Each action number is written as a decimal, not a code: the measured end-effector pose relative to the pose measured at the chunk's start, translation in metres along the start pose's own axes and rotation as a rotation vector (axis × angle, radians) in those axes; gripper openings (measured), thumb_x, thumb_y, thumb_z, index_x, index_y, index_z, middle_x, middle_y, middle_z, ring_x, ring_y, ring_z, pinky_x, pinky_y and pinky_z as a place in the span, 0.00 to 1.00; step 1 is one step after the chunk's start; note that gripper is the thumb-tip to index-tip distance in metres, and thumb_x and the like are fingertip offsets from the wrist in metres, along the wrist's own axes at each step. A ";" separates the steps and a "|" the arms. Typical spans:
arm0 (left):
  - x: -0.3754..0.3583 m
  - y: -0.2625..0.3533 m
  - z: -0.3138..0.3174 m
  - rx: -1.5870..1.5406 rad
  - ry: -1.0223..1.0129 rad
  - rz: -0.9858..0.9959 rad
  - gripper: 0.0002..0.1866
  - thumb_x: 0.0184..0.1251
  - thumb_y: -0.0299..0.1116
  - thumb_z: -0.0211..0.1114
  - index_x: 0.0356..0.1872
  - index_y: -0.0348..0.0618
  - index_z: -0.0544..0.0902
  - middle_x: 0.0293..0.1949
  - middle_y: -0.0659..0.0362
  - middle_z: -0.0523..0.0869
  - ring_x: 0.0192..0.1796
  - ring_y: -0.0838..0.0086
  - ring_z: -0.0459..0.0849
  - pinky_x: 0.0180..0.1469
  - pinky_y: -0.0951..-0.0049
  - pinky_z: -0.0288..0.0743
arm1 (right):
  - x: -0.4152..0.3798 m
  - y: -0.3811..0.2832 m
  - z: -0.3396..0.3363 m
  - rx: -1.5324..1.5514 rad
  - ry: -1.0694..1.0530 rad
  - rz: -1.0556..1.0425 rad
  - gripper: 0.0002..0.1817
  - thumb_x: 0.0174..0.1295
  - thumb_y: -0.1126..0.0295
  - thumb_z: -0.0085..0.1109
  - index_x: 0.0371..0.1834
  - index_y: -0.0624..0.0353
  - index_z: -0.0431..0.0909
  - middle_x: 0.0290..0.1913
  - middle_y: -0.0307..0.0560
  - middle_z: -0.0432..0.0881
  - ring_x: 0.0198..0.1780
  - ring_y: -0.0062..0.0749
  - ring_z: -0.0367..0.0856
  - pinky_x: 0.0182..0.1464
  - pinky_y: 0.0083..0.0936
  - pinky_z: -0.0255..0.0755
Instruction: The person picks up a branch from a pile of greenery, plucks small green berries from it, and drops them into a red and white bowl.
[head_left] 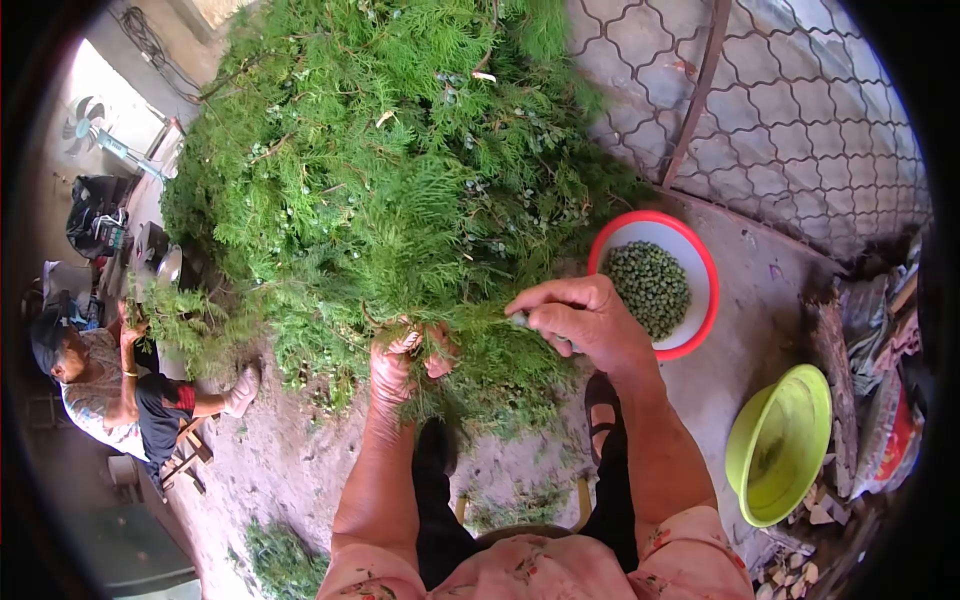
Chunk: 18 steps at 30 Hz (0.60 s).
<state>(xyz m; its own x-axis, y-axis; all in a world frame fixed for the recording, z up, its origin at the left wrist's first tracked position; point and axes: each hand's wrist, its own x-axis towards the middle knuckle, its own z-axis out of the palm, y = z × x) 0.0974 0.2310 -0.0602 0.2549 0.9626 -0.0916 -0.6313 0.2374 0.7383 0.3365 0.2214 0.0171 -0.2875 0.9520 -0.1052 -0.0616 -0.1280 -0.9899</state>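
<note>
Left hand (396,362) clamps one cypress branch (418,285) before the cypress heap (350,130); right hand (598,322), thumb and forefinger together, pinches at least one small green cone (519,318). One red-rimmed white basin (712,285) to the right holds uncountable cones (648,292), near one lime-green basin (808,420) and one printed sack (893,445), lettering unreadable. Beyond, left: one seated co-worker (108,405), one electric fan (86,128).

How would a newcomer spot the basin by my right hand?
Find the big heap of evergreen branches. Beside its lower right edge, by your right hand, sits a white basin. Its red rim and green cones inside set it apart from the yellow-green basin.
</note>
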 end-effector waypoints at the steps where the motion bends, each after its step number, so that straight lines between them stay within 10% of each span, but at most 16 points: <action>1: 0.000 0.001 -0.003 0.038 0.005 -0.021 0.21 0.49 0.42 0.68 0.29 0.30 0.77 0.23 0.48 0.78 0.19 0.66 0.75 0.17 0.73 0.64 | -0.002 -0.005 -0.003 -0.013 -0.012 -0.027 0.12 0.57 0.65 0.61 0.40 0.59 0.82 0.18 0.33 0.73 0.15 0.10 0.64 0.17 0.13 0.57; 11: 0.001 0.002 0.004 0.028 -0.082 -0.041 0.21 0.48 0.42 0.70 0.28 0.30 0.77 0.21 0.50 0.79 0.18 0.69 0.74 0.17 0.75 0.62 | 0.002 0.007 0.009 -0.078 0.107 -0.074 0.09 0.55 0.71 0.62 0.38 0.60 0.82 0.23 0.34 0.78 0.18 0.11 0.66 0.20 0.13 0.62; 18: 0.004 0.001 0.028 0.278 -0.089 -0.136 0.19 0.55 0.43 0.66 0.30 0.32 0.80 0.25 0.52 0.81 0.19 0.71 0.74 0.18 0.76 0.63 | 0.006 0.027 0.023 0.013 0.595 -0.221 0.07 0.55 0.72 0.62 0.35 0.63 0.81 0.23 0.36 0.77 0.18 0.12 0.67 0.17 0.12 0.59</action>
<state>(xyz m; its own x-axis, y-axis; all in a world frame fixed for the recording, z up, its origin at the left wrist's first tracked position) 0.1181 0.2311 -0.0408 0.3943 0.9063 -0.1521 -0.3660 0.3067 0.8786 0.3111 0.2168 -0.0079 0.3139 0.9474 0.0629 -0.0711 0.0895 -0.9934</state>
